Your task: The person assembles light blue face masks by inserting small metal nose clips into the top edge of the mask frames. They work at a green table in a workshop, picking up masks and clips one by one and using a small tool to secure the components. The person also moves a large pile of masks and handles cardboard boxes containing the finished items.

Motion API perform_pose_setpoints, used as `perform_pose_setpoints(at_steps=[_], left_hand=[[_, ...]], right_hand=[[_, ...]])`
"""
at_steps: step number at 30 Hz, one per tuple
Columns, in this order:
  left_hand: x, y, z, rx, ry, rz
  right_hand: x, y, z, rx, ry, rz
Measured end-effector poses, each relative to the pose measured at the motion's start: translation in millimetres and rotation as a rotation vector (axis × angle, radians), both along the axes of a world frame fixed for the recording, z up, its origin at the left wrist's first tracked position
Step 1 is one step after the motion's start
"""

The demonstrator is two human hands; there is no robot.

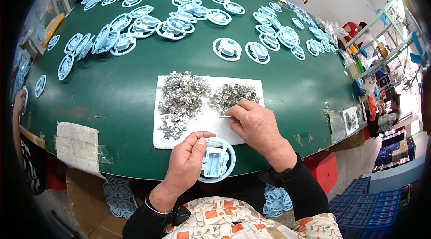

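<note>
My left hand (185, 163) is closed on the rim of a light blue round plastic part (216, 161), a ring with a boxy housing in its middle, at the table's near edge. Above the white foam board, my right hand (257, 127) pinches a thin, stick-like metal tool (224, 116); its exact kind is too small to tell. Its tip points left over the bare white strip. Small shiny metal pieces form a large heap (182, 99) on the board's left and a smaller heap (235, 95) just beyond my right hand.
Many like blue parts (226, 49) lie scattered and stacked across the far green table (134, 104). A whitish cloth pad (77, 145) rests at the near left edge. A cardboard box (90, 203) with blue parts stands below, and a red stool (322, 169) at right. Other people work around.
</note>
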State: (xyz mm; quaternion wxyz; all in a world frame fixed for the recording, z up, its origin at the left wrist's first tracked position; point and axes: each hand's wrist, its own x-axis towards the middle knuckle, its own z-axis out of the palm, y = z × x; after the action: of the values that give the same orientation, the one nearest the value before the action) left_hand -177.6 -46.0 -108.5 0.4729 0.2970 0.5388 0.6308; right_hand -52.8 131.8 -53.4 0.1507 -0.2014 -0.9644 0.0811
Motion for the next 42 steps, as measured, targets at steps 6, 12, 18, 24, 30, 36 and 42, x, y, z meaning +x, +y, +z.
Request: perform_pose_setpoints(at_steps=[6, 12, 18, 24, 30, 36, 42], left_hand=[[-0.6, 0.2, 2.8, -0.024, 0.009, -0.014], [-2.0, -0.5, 1.7, -0.014, 0.020, -0.023], [0.3, -1.0, 2.5, -0.019, -0.001, 0.000], [6.6, 6.4, 2.9, -0.034, 0.101, 0.021], [8.6, 10.0, 9.2, -0.050, 0.194, 0.033], [9.8, 9.9, 1.1, -0.069, 0.318, 0.067], [8.8, 3.9, 0.6, -0.043, 0.289, 0.103]], right_hand=[[-6.0, 5.8, -7.0, 0.029, -0.017, -0.009], [-9.3, 7.8, -5.6, 0.004, -0.031, 0.001], [-12.0, 6.6, -4.4, -0.019, -0.033, -0.001], [-1.9, -17.8, 9.7, -0.275, 0.150, 0.054], [5.8, -32.9, 13.5, -0.284, 0.228, 0.052], [6.9, -45.6, 4.0, -0.380, 0.322, -0.001], [12.1, -49.3, 2.0, -0.655, 0.399, -0.062]])
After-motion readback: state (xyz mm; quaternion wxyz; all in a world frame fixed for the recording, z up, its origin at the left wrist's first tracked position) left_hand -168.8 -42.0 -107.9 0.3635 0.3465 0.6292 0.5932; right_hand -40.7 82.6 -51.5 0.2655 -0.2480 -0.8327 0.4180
